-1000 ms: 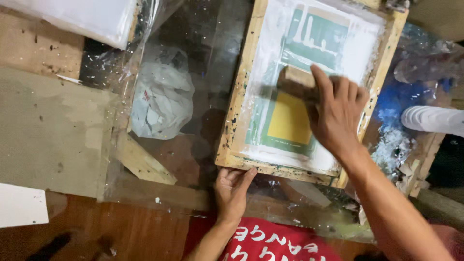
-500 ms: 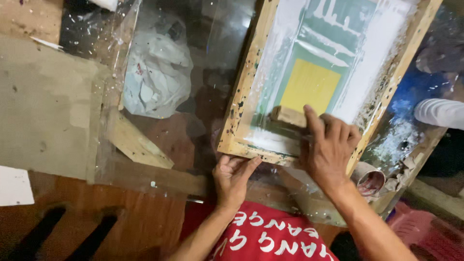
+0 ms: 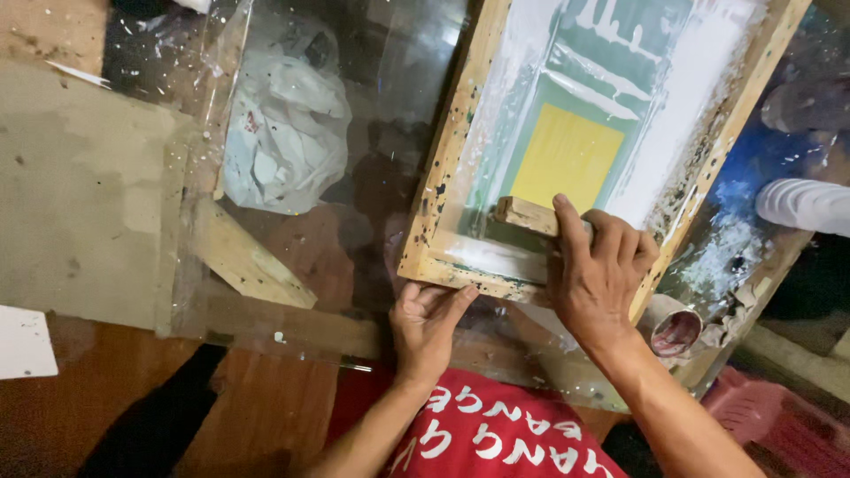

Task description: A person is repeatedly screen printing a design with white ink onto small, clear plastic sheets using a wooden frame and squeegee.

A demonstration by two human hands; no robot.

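Wooden squeegee [image 3: 528, 215] gripped by right hand [image 3: 598, 274] fingers at near end of screen frame [image 3: 443, 190]; left hand [image 3: 427, 320] fingers open, pressing frame's near corner. Likely end of pull stroke. Next: lift squeegee, keep frame steady.
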